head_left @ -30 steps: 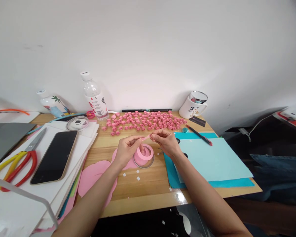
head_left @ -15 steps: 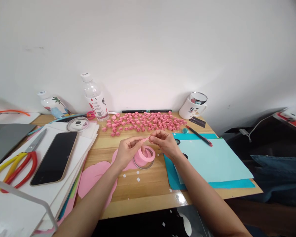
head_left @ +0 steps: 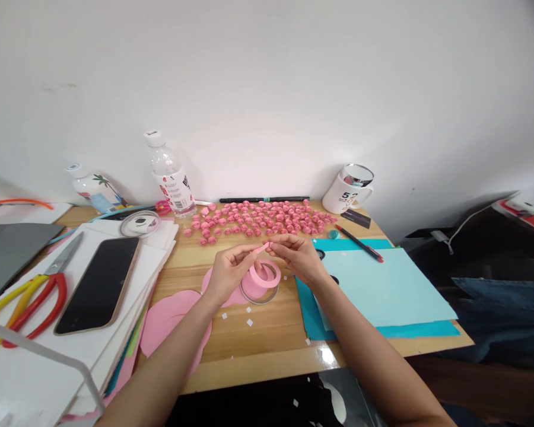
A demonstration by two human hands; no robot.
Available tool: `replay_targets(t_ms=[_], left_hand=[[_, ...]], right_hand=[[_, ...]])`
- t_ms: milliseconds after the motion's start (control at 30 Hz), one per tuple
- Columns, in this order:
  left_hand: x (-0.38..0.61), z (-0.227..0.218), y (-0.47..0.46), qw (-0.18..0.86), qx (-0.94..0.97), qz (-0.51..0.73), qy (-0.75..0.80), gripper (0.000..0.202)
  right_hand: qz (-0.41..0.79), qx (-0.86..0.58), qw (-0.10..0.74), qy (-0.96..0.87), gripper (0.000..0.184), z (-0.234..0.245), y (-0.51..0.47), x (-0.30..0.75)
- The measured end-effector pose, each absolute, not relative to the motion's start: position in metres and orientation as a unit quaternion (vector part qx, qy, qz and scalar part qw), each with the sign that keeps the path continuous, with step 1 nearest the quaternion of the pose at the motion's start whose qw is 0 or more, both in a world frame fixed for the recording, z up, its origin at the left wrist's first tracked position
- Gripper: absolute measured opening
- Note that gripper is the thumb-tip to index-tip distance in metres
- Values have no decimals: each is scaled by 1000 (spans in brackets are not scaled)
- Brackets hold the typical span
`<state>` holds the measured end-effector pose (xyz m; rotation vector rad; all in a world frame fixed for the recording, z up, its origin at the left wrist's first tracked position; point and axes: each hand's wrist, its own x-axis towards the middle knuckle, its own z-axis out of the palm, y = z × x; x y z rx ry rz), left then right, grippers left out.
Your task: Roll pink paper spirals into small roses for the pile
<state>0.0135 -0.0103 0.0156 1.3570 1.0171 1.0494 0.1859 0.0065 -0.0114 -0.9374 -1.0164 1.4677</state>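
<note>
A pink paper strip (head_left: 262,248) is pinched between both hands above the table. My left hand (head_left: 232,268) grips its lower left part, fingers closed. The fingertips of my right hand (head_left: 296,255) are closed on the strip's other end, where it looks curled. A wider loop of pink paper (head_left: 273,275) hangs below my left fingers, over a roll of tape (head_left: 262,301) lying on the wood; whether the loop joins the strip is hidden by my fingers. Large rounded pink paper pieces (head_left: 171,320) lie under and beside my left forearm. Many small rolled pink paper roses (head_left: 267,219) cover the table's back.
On the left, scissors (head_left: 31,302) and a phone (head_left: 98,284) rest on stacked white paper (head_left: 160,252). A water bottle (head_left: 173,184) and a mug (head_left: 347,191) stand near the wall. Light blue sheets (head_left: 382,284) and a pen (head_left: 359,243) lie on the right.
My right fingers have shifted slightly at the strip's end, and more of the strip shows between the hands. The other things stay where they were.
</note>
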Motion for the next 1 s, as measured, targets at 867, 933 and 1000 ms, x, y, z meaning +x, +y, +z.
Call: replay_targets(t_ms=[867,933,1000], left_hand=[[14,18,-11,549,574,436,422,19],[14,18,-11,551,571,437,422,21],[13,18,-11,554,569,440,418,22]], right_hand=[[585,-415,528,-454,18,-8,2,179],[585,-414,533,-450,18,-8,3,179],[594,-409,529,-448,19,-9,3,180]])
